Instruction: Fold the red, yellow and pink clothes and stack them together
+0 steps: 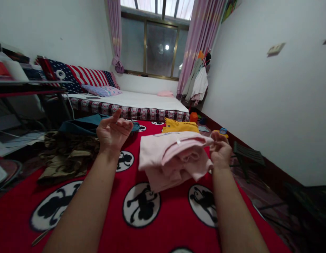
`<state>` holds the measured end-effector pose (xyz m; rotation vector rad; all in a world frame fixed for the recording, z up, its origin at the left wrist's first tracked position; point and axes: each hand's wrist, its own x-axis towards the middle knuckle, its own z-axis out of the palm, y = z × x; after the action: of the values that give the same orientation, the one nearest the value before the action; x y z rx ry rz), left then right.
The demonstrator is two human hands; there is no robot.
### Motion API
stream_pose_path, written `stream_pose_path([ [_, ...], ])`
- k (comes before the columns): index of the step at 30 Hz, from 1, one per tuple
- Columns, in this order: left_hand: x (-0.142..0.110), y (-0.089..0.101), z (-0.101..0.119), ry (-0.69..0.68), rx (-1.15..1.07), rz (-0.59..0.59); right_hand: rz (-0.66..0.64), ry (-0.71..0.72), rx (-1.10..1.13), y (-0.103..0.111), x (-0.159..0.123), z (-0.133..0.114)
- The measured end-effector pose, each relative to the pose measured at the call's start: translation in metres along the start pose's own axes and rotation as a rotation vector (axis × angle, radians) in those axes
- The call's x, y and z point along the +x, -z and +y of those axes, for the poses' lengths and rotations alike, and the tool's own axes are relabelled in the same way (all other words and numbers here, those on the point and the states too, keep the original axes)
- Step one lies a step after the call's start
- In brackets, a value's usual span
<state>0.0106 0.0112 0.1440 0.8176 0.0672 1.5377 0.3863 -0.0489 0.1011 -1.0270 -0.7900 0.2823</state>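
A pale pink shirt [155, 154], folded into a bundle with its collar showing, hangs above the red blanket [163, 221] with black figures in white circles. My right hand [221, 149] grips the shirt by its right edge, fingers closed on the cloth. My left hand [112, 131] is raised to the left of the shirt and apart from it, palm up, fingers partly curled with nothing in them. Behind the shirt lies a folded yellow garment [180, 125]. Left of my left hand are a camouflage garment [70, 154] and a blue-green garment [81, 123].
A bed [142, 100] with a pillow [102, 90] stands under the window. On the left is a cluttered desk [28, 88]. A dark folding stool [247, 154] stands by the right wall. A thin stick-like object [39, 238] lies on the blanket at front left.
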Motion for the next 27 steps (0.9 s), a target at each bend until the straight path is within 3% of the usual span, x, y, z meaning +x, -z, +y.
stream_pose_path([
  [3, 0.007, 0.008, -0.006, 0.024, -0.057, 0.12, 0.209, -0.071, 0.238, 0.004, 0.007, -0.004],
  [6, 0.013, 0.011, -0.025, 0.087, 0.189, 0.182, 0.196, -0.047, 0.239, -0.005, 0.006, -0.012],
  [8, 0.014, 0.016, -0.041, 0.154, 0.557, 0.161, 0.113, 0.017, 0.096, -0.014, 0.002, -0.011],
  [11, 0.01, 0.029, -0.065, 0.253, 1.35, 0.018, -0.061, 0.081, -0.295, -0.021, -0.004, 0.007],
  [13, 0.005, 0.037, -0.076, 0.328, 1.8, -0.088, -0.196, 0.034, -0.638, -0.018, -0.008, 0.023],
  [15, 0.0, 0.041, -0.082, 0.444, 2.033, -0.198, -0.322, -0.071, -0.961, -0.013, -0.012, 0.038],
  [18, -0.004, 0.039, -0.087, 0.551, 2.128, -0.301, -0.466, -0.214, -1.251, -0.007, -0.019, 0.048],
  [21, -0.007, 0.035, -0.092, 0.566, 2.151, -0.32, -0.552, -0.258, -1.384, -0.007, -0.023, 0.047],
  [24, -0.01, 0.033, -0.099, 0.568, 2.179, -0.3, -0.613, -0.263, -1.363, -0.009, -0.021, 0.045],
  [27, -0.012, 0.036, -0.106, 0.488, 2.171, -0.169, -0.7, -0.236, -1.214, -0.009, -0.019, 0.043],
])
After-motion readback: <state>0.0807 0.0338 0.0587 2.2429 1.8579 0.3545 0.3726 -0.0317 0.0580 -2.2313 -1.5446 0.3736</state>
